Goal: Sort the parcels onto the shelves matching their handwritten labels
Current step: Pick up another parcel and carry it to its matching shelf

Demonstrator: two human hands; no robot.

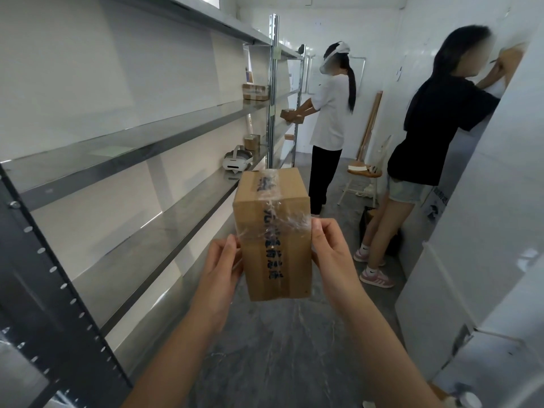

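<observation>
I hold a brown cardboard parcel (273, 231) upright in front of me, over the aisle floor. Clear tape with dark printed characters runs down its front and across its top. My left hand (219, 272) presses its left side and my right hand (332, 254) grips its right side, thumbs on the front face. Grey metal shelves (141, 148) run along the wall on my left, several levels high. I cannot read any handwritten label on the parcel from here.
A white headset (237, 161) and a small box (252, 141) lie on a shelf ahead; another taped parcel (255, 92) sits one level up. A person in white (329, 113) places a box further down. A person in black (435, 136) stands right. A stool (363, 175) blocks the aisle's end.
</observation>
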